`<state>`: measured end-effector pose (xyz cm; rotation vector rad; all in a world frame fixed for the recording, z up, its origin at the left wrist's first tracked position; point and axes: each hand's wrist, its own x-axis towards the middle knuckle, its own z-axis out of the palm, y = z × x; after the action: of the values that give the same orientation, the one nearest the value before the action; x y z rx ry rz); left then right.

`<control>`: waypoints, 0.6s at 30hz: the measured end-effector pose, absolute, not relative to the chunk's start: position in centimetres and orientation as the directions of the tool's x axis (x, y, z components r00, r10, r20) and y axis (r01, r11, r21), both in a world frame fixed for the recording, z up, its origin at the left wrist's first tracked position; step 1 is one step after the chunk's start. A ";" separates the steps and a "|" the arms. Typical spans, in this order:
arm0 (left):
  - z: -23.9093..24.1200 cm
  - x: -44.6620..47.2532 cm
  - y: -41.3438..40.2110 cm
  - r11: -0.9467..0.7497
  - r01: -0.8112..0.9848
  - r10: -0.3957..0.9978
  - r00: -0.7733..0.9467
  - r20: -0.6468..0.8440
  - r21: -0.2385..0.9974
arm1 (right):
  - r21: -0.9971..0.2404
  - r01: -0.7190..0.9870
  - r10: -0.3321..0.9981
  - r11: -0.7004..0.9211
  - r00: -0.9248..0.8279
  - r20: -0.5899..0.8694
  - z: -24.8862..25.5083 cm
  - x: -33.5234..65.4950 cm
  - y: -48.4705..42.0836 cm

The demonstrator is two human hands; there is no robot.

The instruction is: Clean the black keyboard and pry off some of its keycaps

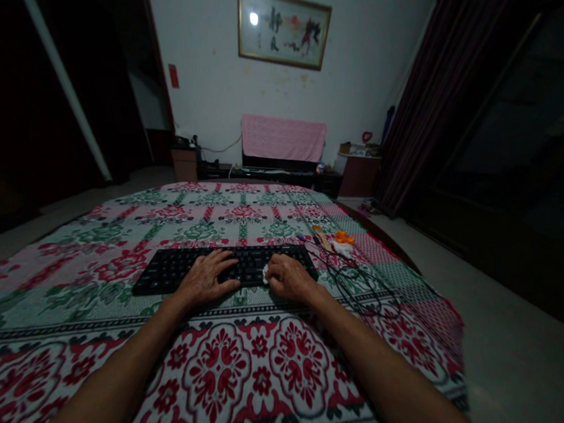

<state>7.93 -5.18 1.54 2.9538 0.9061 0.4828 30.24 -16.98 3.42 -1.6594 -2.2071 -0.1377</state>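
A black computer keyboard (160, 271) lies crosswise on the patterned cloth in front of me. My left hand (208, 278) rests on its middle with the fingers stretched out and the thumb apart. On the right part of the keys, my right hand (289, 277) is closed around a small white wad (266, 274). Only the wad's left edge shows, so I cannot tell if it is tissue, cotton or cloth. The keyboard's dark cable (342, 284) lies in loops on the right.
A red, green and white floral cloth (261, 367) covers the table. Right of the keyboard lie an orange item (344, 237), a crumpled white item (343, 250) and a flat tan brush-like item (321, 238). A pink cloth (284, 137) hangs by the far wall.
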 end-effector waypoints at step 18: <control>1.2 7.9 -5.0 -0.841 0.515 0.541 0.783 0.307 0.166 | -0.233 0.918 0.897 0.321 -0.216 0.385 3.1 30.3 -17.2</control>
<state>7.87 -5.03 1.21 2.8973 0.8593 0.5330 30.27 -17.18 3.08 -1.6018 -2.1435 -0.0623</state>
